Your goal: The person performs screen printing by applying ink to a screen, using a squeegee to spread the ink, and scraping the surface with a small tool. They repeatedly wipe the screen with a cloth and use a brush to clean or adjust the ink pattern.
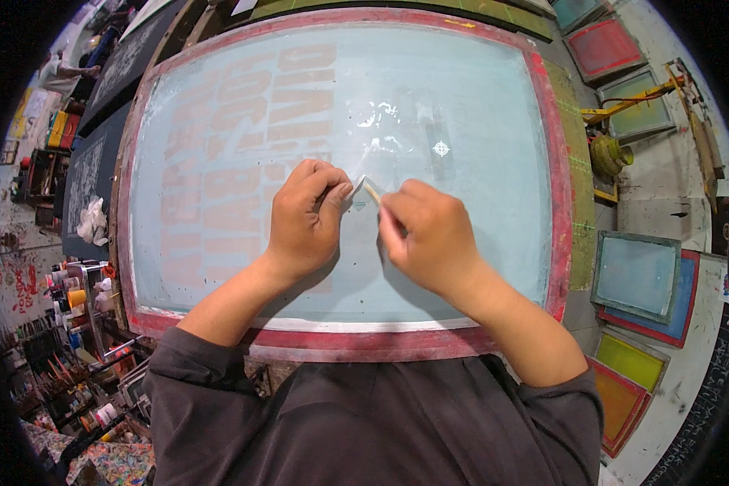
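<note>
Open mesh of the screen (462,97) is left bare ahead of both hands and out to either side — passage there is unhindered. It is bounded all round by the raised red frame (556,162). Between the hands, only a narrow gap is left, crossed by a thin strip (370,189).

Small clear strip of tape (360,187), pinched and lifted off pale-blue mesh of big red-framed printing screen (555,162), beside thin tan stick (373,193).
</note>
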`<state>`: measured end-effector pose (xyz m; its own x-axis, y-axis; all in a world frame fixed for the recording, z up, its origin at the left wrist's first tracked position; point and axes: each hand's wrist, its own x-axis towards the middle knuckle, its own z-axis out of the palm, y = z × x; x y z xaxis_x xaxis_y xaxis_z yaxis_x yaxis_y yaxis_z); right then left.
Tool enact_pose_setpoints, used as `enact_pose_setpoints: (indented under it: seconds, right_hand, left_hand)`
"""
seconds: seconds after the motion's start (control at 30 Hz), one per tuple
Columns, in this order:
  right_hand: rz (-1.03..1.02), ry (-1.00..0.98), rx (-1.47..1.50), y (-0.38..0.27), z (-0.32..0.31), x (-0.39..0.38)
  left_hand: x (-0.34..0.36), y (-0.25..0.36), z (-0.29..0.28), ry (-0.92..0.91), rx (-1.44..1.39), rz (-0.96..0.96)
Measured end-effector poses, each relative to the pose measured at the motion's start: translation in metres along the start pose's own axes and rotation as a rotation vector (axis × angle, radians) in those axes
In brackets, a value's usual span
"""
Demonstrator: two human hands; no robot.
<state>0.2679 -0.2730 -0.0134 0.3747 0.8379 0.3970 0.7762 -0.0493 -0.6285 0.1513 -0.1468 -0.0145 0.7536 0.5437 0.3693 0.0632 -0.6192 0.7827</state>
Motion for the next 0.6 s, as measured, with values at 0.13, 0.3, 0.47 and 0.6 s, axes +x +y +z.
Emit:
enact_pose_setpoints:
  seconds: [0.13, 0.3, 0.47, 0.6]
  right_hand:
    - [0.030, -0.031, 0.046, -0.005, -0.006, -0.002]
    - [0.153, 0.004, 0.061, 0.007, -0.022, 0.000]
    - [0.166, -0.028, 0.013, 0.009, -0.028, 0.004]
    - [0.135, -0.069, 0.026, 0.020, -0.030, 0.008]
  left_hand:
    - [0.000, 0.005, -0.001, -0.015, -0.023, -0.025]
    - [-0.002, 0.003, 0.001, 0.140, 0.030, 0.040]
    - [-0.001, 0.012, 0.002, 0.067, 0.175, 0.146]
    - [-0.002, 0.007, 0.004, 0.031, 0.229, 0.166]
